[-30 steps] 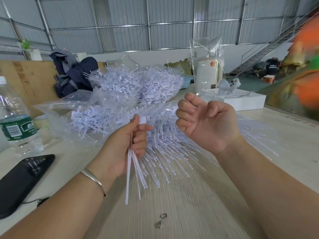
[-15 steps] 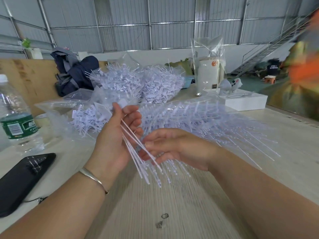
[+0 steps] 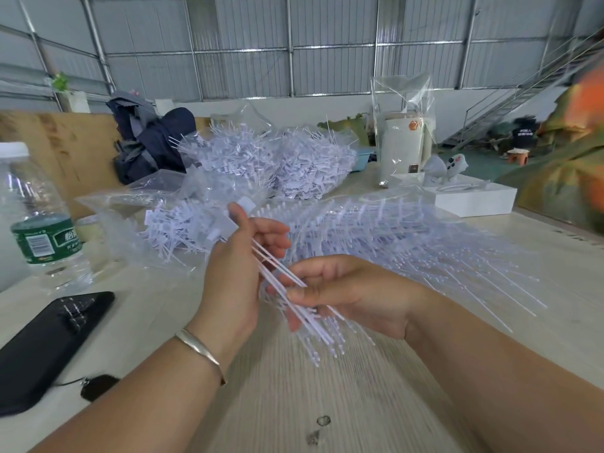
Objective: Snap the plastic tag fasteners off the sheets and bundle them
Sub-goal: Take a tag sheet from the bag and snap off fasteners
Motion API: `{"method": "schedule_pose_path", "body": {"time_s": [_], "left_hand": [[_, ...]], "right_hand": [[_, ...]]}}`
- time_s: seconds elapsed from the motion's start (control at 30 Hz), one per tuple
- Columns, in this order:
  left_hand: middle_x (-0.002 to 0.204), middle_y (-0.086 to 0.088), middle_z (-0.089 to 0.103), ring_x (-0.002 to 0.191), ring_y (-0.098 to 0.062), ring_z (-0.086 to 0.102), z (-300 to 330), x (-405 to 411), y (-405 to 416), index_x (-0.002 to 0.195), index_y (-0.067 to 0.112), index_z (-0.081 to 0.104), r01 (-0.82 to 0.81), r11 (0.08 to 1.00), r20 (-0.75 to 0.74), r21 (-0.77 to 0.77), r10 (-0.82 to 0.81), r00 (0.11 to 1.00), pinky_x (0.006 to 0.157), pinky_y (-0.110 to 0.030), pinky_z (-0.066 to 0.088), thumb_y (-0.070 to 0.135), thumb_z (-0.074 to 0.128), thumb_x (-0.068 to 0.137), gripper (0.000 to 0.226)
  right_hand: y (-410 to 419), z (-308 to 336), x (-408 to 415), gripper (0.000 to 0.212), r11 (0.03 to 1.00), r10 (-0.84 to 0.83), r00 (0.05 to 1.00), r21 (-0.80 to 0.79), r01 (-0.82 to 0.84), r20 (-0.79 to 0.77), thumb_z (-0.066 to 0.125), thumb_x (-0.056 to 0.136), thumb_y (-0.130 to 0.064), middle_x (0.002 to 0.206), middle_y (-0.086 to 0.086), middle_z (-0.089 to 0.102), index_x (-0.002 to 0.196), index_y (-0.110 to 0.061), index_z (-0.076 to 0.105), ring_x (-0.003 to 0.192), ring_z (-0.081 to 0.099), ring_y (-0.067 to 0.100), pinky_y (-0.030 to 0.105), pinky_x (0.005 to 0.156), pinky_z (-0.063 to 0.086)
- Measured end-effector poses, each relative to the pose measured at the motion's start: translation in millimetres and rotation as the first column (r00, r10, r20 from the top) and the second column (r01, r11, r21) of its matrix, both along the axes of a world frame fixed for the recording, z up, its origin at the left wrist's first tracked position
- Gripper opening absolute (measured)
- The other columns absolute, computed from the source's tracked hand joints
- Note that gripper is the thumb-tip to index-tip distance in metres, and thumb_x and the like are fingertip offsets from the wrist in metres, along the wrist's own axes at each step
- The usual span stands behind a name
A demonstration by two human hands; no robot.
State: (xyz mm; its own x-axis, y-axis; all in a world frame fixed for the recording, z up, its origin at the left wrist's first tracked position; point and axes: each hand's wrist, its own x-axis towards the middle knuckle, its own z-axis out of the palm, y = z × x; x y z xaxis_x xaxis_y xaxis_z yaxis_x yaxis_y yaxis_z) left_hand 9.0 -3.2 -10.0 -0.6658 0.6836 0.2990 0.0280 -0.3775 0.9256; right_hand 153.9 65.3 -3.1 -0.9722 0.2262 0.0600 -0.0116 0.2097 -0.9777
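Soft, even daylight around me, hardly any shadows; the frame's edges bend, and the right edge smears into blur.

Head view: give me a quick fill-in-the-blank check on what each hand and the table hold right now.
1. The left hand grips a bundle of white tag fasteners and wears a silver ____ on its wrist.
2. The right hand pinches the fasteners' thin ____ ends.
3. The black phone lies on the table in front of a clear water ____ with a green label.

Missing words: bracelet; tail; bottle
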Motion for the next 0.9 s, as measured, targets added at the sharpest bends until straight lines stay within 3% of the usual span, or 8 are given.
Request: {"method": "schedule_pose_path", "body": {"time_s": [0.17,0.27,0.37,0.53,0.6,0.67,0.77,0.9], "left_hand": [[0.069,0.003,0.071,0.070,-0.012,0.067,-3.4,3.6,-1.9,0.072,0.025,0.076,-0.042,0.990,-0.151,-0.134,0.021,0.988,0.079,-0.038,0.053,0.066,0.048,0.085,0.051],[0.078,0.002,0.073,0.080,-0.018,0.069,-0.8,3.5,-3.9,0.081,0.020,0.075,-0.028,0.973,-0.208,-0.227,-0.021,0.978,0.084,-0.040,0.051,0.078,0.047,0.066,0.066],[0.082,-0.003,0.072,0.080,-0.021,0.066,-0.2,4.7,-2.9,0.093,0.015,0.072,0.018,0.956,-0.199,-0.294,-0.080,0.977,0.079,-0.035,0.049,0.074,0.039,0.079,0.069],[0.072,-0.007,0.063,0.059,-0.013,0.051,-3.1,0.3,6.2,0.083,0.004,0.067,0.082,0.922,-0.085,-0.378,-0.123,0.989,0.052,-0.013,0.042,0.045,0.025,0.104,0.062],[0.069,-0.006,0.062,0.057,-0.012,0.051,-5.8,-0.6,7.8,0.076,0.006,0.067,0.090,0.927,-0.088,-0.364,-0.130,0.988,0.048,-0.011,0.041,0.043,0.026,0.104,0.062],[0.070,-0.006,0.065,0.059,-0.012,0.053,-9.1,-1.8,9.4,0.075,0.007,0.070,0.080,0.934,-0.108,-0.349,-0.124,0.986,0.055,-0.018,0.042,0.045,0.028,0.104,0.063],[0.067,-0.001,0.067,0.059,-0.011,0.055,-13.7,-7.7,11.6,0.069,0.013,0.071,0.062,0.936,-0.132,-0.347,-0.114,0.985,0.060,-0.023,0.039,0.045,0.028,0.104,0.064],[0.058,0.001,0.066,0.047,-0.002,0.053,-14.8,-11.2,13.4,0.062,0.015,0.068,0.089,0.940,-0.093,-0.330,-0.126,0.988,0.048,-0.010,0.038,0.044,0.027,0.104,0.066]], "right_hand": [[-4.0,2.3,0.0,0.019,0.991,-0.107,0.994,-0.080,0.108,0.010,0.050,0.098,-0.019,0.052,0.005,0.047,0.086,-0.011,0.061,0.084,0.060,0.022,0.028,0.075,0.049],[-8.6,6.0,-0.4,0.023,0.974,-0.217,0.976,-0.074,0.214,-0.032,0.041,0.102,-0.026,0.069,0.015,0.063,0.086,-0.013,0.052,0.082,0.063,0.026,0.030,0.068,0.053],[-12.7,9.7,-2.3,0.022,0.911,-0.405,0.893,-0.004,0.412,-0.198,0.037,0.104,-0.029,0.081,0.011,0.071,0.093,-0.017,0.051,0.067,0.068,0.026,0.027,0.045,0.049],[0.2,19.9,7.2,0.024,0.448,-0.675,0.440,0.145,0.882,-0.592,0.033,0.103,-0.033,0.074,0.001,0.065,0.084,-0.027,0.047,0.043,0.058,0.013,0.019,0.037,0.036],[12.2,29.7,10.8,0.028,0.308,-0.684,0.367,0.208,0.929,-0.630,0.033,0.103,-0.030,0.064,0.004,0.061,0.079,-0.023,0.045,0.039,0.047,0.005,0.016,0.038,0.034],[22.1,38.7,6.7,0.030,0.278,-0.719,0.441,0.361,0.890,-0.537,0.034,0.103,-0.028,0.060,0.007,0.060,0.079,-0.014,0.047,0.038,0.044,0.007,0.020,0.039,0.035],[25.3,46.9,-16.2,0.031,0.396,-0.703,0.620,0.534,0.747,-0.347,0.036,0.102,-0.027,0.060,0.015,0.061,0.082,-0.008,0.048,0.030,0.041,0.011,0.023,0.033,0.036],[18.9,57.7,-57.0,0.032,0.566,-0.565,0.812,0.646,0.512,-0.149,0.039,0.102,-0.026,0.056,0.018,0.060,0.079,-0.005,0.045,0.030,0.041,0.016,0.020,0.032,0.032]]}}
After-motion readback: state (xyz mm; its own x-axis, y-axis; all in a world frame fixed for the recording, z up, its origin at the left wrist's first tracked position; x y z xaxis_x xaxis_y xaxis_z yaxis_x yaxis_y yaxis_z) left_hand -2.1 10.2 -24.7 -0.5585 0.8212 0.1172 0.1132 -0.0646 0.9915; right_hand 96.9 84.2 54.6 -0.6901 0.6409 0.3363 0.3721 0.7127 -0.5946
